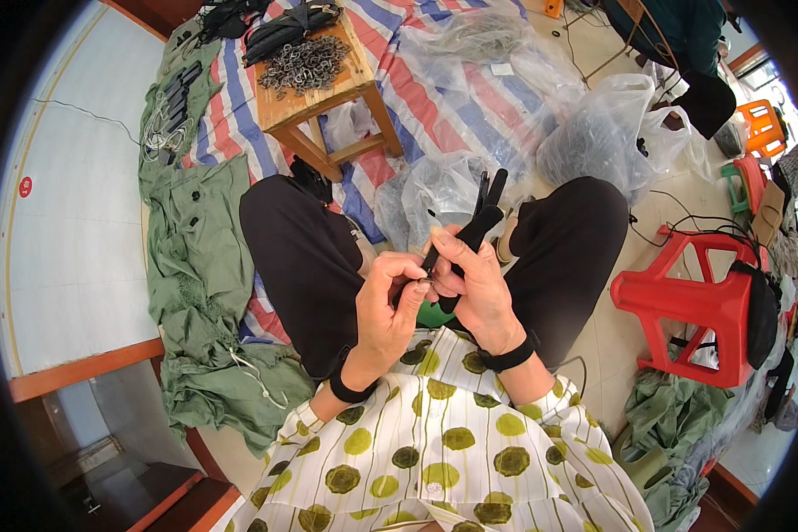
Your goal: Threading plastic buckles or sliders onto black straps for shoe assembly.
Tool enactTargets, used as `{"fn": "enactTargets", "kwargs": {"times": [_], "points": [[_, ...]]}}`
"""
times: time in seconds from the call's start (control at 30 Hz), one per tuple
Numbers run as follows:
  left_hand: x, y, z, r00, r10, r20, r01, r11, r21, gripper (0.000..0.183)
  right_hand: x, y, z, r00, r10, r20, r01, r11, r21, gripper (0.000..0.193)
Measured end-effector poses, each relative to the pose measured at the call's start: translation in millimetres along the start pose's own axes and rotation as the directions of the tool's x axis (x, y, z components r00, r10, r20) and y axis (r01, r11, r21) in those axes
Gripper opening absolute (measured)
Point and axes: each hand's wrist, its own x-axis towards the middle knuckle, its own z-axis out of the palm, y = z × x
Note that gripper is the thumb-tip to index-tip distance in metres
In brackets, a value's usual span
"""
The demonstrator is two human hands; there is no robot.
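In front of my lap, my right hand (481, 282) is closed around black straps (477, 229), whose ends stick up past the fingers. My left hand (394, 288) pinches a small metal piece (426, 280) at the end of one strap, and both sets of fingertips meet there. Its exact shape is mostly hidden by the fingers. On a wooden stool (363, 75) ahead lies a pile of small dark metal clips (303, 65), with a bundle of black straps (288, 28) behind it.
A clear plastic bag (439, 191) sits between my knees, and a fuller one (598, 133) stands to the right. A red plastic stool (683, 288) lies at the right. Green cloth (199, 257) covers the left floor; a striped sheet (417, 80) spreads ahead. Another person (683, 44) is at upper right.
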Motion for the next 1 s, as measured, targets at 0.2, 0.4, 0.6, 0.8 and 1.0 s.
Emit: {"fn": "enactTargets", "kwargs": {"times": [0.2, 0.4, 0.6, 0.8, 1.0], "points": [[-1, 2, 2, 0.998, -0.013, -0.069, 0.016, 0.999, 0.049, 0.009, 1, 5, -1, 1.0, -0.026, -0.003, 0.026, 0.999, -0.02, 0.016], [-4, 3, 2, 0.992, -0.047, -0.116, 0.053, 0.997, 0.055, 0.01, 0, 7, -1, 0.998, -0.054, -0.012, 0.052, 0.993, -0.11, 0.017], [-3, 0, 2, 0.982, -0.096, -0.164, 0.105, 0.993, 0.045, 0.011, 0, 2, 6, 0.995, -0.096, 0.004, 0.095, 0.975, -0.203, 0.019], [4, -3, 7, 0.978, -0.104, -0.182, 0.102, 0.995, -0.017, 0.01, 1, -7, 5, 0.99, -0.141, 0.024, 0.142, 0.944, -0.299, 0.019], [-7, -9, 0, 0.95, -0.058, -0.307, 0.189, 0.889, 0.418, 0.007, -8, 3, 7, 0.987, -0.089, -0.132, 0.04, 0.943, -0.331, 0.027]]}}
